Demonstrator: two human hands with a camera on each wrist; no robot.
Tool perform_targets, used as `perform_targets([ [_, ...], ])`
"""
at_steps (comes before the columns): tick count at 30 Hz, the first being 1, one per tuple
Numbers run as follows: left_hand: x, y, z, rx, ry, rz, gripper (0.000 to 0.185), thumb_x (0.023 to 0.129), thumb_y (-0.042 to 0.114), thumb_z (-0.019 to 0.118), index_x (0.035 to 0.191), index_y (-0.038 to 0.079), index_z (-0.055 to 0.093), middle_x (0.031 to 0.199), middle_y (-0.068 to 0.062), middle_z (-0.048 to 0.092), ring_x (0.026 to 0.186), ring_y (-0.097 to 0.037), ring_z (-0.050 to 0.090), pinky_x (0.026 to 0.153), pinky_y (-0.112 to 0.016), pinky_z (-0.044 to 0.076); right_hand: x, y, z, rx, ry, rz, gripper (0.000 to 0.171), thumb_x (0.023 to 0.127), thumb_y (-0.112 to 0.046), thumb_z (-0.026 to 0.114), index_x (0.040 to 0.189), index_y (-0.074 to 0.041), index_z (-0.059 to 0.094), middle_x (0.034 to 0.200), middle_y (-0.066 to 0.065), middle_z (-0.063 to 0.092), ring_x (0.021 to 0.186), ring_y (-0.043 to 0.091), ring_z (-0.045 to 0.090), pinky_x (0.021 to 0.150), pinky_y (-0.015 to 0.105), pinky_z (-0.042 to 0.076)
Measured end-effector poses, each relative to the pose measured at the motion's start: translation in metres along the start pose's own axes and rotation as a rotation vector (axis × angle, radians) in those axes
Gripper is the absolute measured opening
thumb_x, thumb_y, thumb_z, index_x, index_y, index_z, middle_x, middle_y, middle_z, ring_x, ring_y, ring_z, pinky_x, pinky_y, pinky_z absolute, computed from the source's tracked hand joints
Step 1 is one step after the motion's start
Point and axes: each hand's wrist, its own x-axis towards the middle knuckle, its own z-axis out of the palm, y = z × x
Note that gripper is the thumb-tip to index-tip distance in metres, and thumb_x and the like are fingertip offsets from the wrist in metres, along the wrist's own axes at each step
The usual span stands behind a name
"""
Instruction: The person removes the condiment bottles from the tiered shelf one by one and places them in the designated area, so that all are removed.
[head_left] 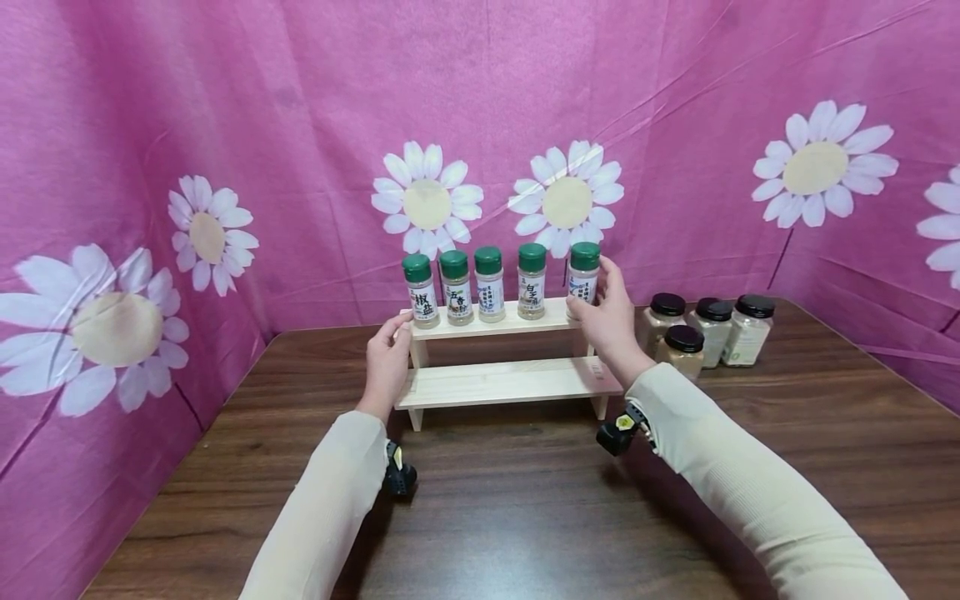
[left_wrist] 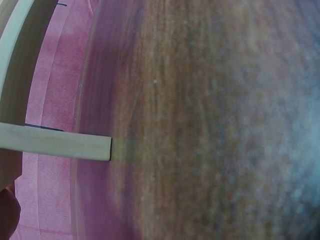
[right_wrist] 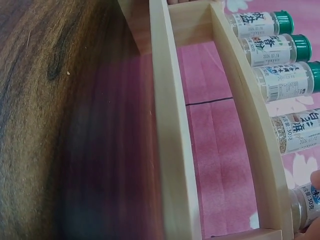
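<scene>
The right hand (head_left: 611, 321) curls its fingers around a small clear spice bottle with a green cap and white label (head_left: 582, 271), which stands at the right end of the top step of a pale wooden two-step rack (head_left: 502, 383). The left hand (head_left: 387, 362) grips the left end of the same step with curled fingers. Five green-capped bottles stand in one row there; the lower step is bare. Four black-lidded jars (head_left: 708, 329) stand near the rack, on the right side of the dark wooden worktop (head_left: 525, 517), which has wide open room in front.
</scene>
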Motion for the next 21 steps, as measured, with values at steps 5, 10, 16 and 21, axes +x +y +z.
perform_targets([
  [5,-0.0012,0.001,0.0011,0.011,0.007,0.006,0.028,0.094,0.015,0.049,0.116,0.009,0.065,0.124,-0.006,0.059,0.084,-0.013,0.045,0.066,-0.02,0.036,-0.0006,-0.0021,-0.0021,-0.016,0.006,0.006,0.073,0.081,0.003,0.059,0.144,-0.015,0.025,0.14,0.018,0.042,0.125,0.032,0.042,0.105,0.042,0.033],
  [10,-0.0031,0.0037,0.0016,0.021,0.005,0.018,0.028,0.093,0.014,0.049,0.115,0.009,0.065,0.124,-0.006,0.059,0.088,-0.013,0.045,0.069,-0.02,0.036,-0.0011,-0.0049,-0.0044,-0.001,0.01,-0.004,0.073,0.081,0.002,0.059,0.144,-0.014,0.025,0.138,0.02,0.043,0.125,0.032,0.042,0.105,0.041,0.033],
  [16,-0.0018,0.0028,0.0008,0.017,0.004,0.023,0.028,0.093,0.014,0.049,0.116,0.008,0.064,0.127,-0.007,0.058,0.096,-0.014,0.047,0.077,-0.023,0.037,-0.0035,-0.0086,-0.0062,0.011,0.022,-0.023,0.072,0.081,0.001,0.06,0.143,-0.014,0.026,0.135,0.018,0.046,0.122,0.03,0.046,0.101,0.04,0.037],
  [21,-0.0021,0.0026,-0.0002,0.015,-0.002,0.015,0.029,0.093,0.014,0.048,0.117,0.007,0.063,0.13,-0.007,0.055,0.106,-0.013,0.046,0.086,-0.027,0.038,-0.0082,-0.0098,-0.0085,0.019,0.049,-0.05,0.071,0.081,-0.002,0.059,0.142,-0.016,0.027,0.132,0.015,0.048,0.118,0.026,0.047,0.099,0.039,0.039],
])
